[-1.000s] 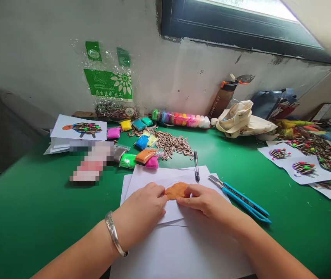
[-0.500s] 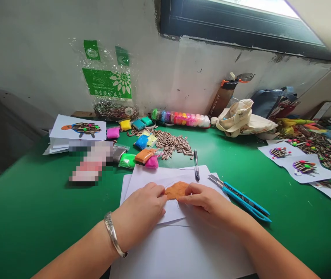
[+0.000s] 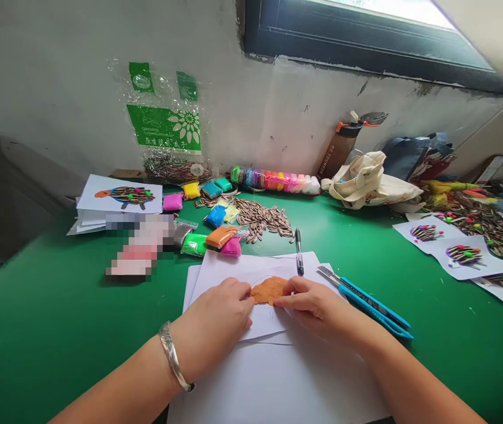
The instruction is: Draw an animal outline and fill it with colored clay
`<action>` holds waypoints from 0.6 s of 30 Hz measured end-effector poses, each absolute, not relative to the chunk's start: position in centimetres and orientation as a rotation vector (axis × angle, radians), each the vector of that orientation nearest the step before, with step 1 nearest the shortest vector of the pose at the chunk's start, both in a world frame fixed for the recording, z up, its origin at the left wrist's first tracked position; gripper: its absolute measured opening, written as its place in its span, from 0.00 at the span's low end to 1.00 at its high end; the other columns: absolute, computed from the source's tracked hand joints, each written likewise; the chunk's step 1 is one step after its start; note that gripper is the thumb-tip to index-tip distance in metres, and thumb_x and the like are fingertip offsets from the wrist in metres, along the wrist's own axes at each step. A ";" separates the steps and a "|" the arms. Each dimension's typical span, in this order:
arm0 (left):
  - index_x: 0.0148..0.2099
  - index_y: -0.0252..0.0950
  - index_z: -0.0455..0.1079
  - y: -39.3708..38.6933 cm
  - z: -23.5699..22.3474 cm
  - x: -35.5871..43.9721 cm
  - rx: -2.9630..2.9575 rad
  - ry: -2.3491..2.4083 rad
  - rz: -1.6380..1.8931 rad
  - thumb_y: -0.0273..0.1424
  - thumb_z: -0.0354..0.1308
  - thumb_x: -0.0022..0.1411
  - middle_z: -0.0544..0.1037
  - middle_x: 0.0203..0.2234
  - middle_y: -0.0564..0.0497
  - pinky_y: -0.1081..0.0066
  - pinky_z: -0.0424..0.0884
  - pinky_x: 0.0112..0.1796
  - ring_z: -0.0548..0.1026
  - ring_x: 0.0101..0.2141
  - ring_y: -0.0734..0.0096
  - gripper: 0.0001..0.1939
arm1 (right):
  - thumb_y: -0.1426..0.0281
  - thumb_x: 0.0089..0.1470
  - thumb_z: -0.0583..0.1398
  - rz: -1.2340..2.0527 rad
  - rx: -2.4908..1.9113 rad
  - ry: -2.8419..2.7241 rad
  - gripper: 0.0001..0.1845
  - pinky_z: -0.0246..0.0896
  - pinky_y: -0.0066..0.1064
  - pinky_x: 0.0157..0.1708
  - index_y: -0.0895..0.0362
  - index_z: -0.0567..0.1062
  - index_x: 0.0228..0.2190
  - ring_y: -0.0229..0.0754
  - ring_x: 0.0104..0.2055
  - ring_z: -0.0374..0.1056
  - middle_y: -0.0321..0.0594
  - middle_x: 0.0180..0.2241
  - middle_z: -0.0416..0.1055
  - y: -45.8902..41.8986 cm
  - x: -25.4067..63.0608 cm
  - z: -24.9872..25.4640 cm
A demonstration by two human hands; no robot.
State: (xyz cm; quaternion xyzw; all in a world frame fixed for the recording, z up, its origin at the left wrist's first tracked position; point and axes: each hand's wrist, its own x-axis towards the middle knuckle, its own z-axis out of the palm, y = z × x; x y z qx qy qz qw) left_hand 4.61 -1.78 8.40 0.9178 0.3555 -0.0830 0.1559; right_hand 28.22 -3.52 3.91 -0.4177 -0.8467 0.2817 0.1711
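A flattened piece of orange modelling clay (image 3: 269,291) lies on white paper (image 3: 262,325), over a thin pencil-like outline that shows above and below it. My left hand (image 3: 227,309), with a silver bangle at the wrist, has its fingers closed at the clay's left edge. On the opposite side, the thumb and index finger of my right hand (image 3: 315,303) pinch the right edge. The undersides of the fingers are hidden. A black pen (image 3: 299,252) rests on the sheets beyond my right hand. Just right of that hand lies a blue utility knife (image 3: 373,306) with its blade out.
Behind the paper are bagged coloured clay packs (image 3: 221,237) and a heap of striped sunflower seeds (image 3: 262,218). A seed-decorated turtle picture (image 3: 128,195) tops the stack at left. More seed pictures (image 3: 463,254) lie right. A bottle (image 3: 342,147) and a cloth bag (image 3: 370,179) stand by the wall.
Hardly anything differs. The view has shifted by a tiny amount, and the right fingertips have moved very slightly at the clay's edge.
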 end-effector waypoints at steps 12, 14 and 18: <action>0.40 0.33 0.73 -1.7 8.1 4.4 2.634 1.008 -0.188 0.23 0.49 0.66 0.74 0.39 0.45 0.65 0.72 0.37 0.70 0.41 0.60 0.11 | 0.82 0.58 0.52 0.833 -1.170 -2.367 0.24 0.62 0.27 0.40 0.48 0.76 0.49 0.37 0.40 0.68 0.41 0.40 0.70 -3.4 28.5 3.4; 0.40 0.33 0.73 -1.7 7.9 4.4 2.637 1.002 -0.188 0.24 0.48 0.66 0.74 0.38 0.45 0.65 0.72 0.37 0.70 0.40 0.60 0.11 | 0.81 0.58 0.53 0.825 -1.168 -2.381 0.23 0.62 0.27 0.39 0.48 0.76 0.48 0.38 0.39 0.68 0.41 0.39 0.70 -3.4 28.4 3.5; 0.38 0.33 0.73 -1.7 7.8 4.4 2.646 1.006 -0.188 0.24 0.49 0.65 0.74 0.38 0.45 0.66 0.71 0.35 0.70 0.39 0.60 0.10 | 0.79 0.58 0.54 0.778 -1.166 -2.455 0.19 0.61 0.26 0.34 0.50 0.79 0.44 0.37 0.35 0.67 0.41 0.36 0.70 -3.5 28.0 4.1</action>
